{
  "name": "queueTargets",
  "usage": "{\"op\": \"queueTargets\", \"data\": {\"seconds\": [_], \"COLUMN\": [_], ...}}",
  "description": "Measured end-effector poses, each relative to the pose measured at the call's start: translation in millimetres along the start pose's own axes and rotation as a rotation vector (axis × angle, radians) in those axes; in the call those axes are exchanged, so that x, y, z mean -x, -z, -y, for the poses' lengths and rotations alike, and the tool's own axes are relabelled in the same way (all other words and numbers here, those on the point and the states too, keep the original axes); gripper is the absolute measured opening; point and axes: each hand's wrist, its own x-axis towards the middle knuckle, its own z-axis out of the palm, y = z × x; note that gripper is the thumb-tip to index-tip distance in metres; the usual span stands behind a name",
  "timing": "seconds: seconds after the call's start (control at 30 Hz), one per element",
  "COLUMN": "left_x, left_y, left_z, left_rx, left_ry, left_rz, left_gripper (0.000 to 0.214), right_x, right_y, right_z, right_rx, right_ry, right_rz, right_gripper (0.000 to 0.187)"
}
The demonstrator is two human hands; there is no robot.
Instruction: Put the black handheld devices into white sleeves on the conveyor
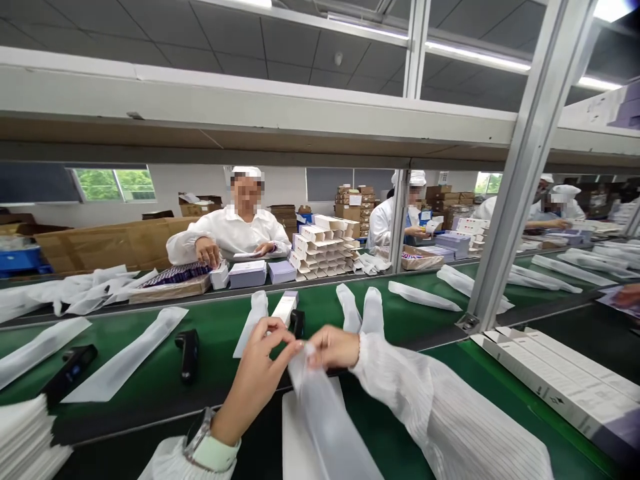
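Note:
A frosted, translucent plastic sleeve [333,420] hangs down toward me, its upper end between my two hands. My right hand [336,348] is closed on that end. Thumb and fingertips of my left hand [265,373] pinch together at the same end, from the left side. What lies inside the sleeve's top is covered by my fingers. Beneath it is a flat white piece [293,433], partly hidden. Just beyond my hands a black handheld device [299,323] and a white box [285,308] rest on the green conveyor belt [220,320].
More black devices [187,357] and filled sleeves [130,357] lie along the belt. White stacked sheets [25,437] stand at lower left, long white cartons [560,387] at right. A metal post [525,160] rises at right. Co-workers sit across the belt beside stacked boxes [323,247].

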Motion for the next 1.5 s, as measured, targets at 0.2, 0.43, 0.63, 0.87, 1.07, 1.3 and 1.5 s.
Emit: {"op": "queueTargets", "data": {"seconds": [0.2,0.43,0.63,0.87,1.07,1.3,1.5], "left_x": [9,11,1,7,21,27,28], "left_y": [-16.1,-28.0,-35.0,-34.3,-31.3,-30.9,-34.1], "left_z": [25,42,32,25,21,14,15], "left_rx": [0.07,0.13,0.082,0.052,0.008,-0.181,-0.292], "left_ry": [0.215,0.304,0.284,0.192,0.124,-0.146,-0.281], "left_rz": [0.408,0.691,0.709,0.602,0.451,0.302,0.243], "left_gripper": [0.038,0.045,0.035,0.025,0.017,0.02,0.023], "right_x": [-25,-38,-56,-58,-36,0,1], "right_y": [90,144,95,67,90,77,25], "right_z": [2,-22,-32,-51,-49,-3,19], "right_rx": [0.299,0.563,0.747,0.613,0.275,-0.148,-0.226], "right_ry": [0.247,0.077,-0.078,-0.307,-0.254,0.073,0.167], "right_rz": [-0.999,-1.143,-1.049,-0.853,-0.871,-0.754,-0.561], "right_gripper": [0.039,0.022,0.028,0.031,0.038,0.056,0.062]}}
